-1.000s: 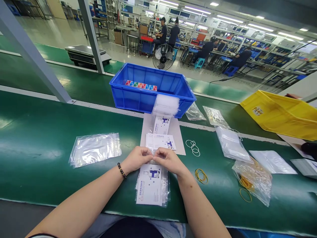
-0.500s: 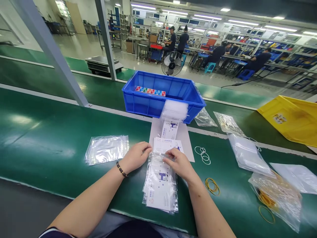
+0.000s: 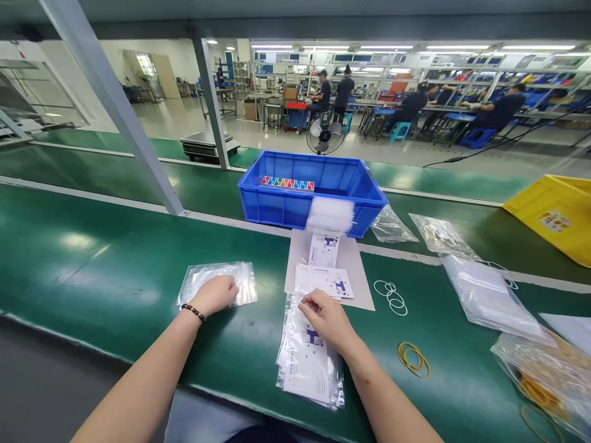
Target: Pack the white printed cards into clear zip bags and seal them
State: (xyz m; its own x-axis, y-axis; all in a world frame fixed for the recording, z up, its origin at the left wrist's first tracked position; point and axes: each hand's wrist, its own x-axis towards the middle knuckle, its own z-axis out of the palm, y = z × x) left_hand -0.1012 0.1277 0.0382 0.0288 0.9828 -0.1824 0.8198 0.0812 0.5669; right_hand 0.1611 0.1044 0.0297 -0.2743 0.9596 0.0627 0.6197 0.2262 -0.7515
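Note:
My left hand (image 3: 213, 295) rests with curled fingers on a stack of empty clear zip bags (image 3: 217, 283) lying on the green belt. My right hand (image 3: 327, 317) presses down on the top edge of a pile of filled bags with white printed cards (image 3: 310, 358) in front of me, fingers bent. Just beyond lie loose printed cards (image 3: 325, 281) on a grey sheet (image 3: 360, 289). A blue bin (image 3: 314, 191) stands behind them, with a bundle of clear bags (image 3: 330, 214) hanging over its front wall.
White rubber bands (image 3: 391, 296) and yellow rubber bands (image 3: 413, 359) lie right of the cards. More plastic bags (image 3: 489, 298) and a bag of yellow bands (image 3: 545, 369) sit far right, beside a yellow bin (image 3: 556, 215). A metal post (image 3: 115, 111) rises at left. People work at benches beyond.
My left hand left the filled bag and moved left onto the empty zip bags. My right hand stays on the filled pile. The view tilted up.

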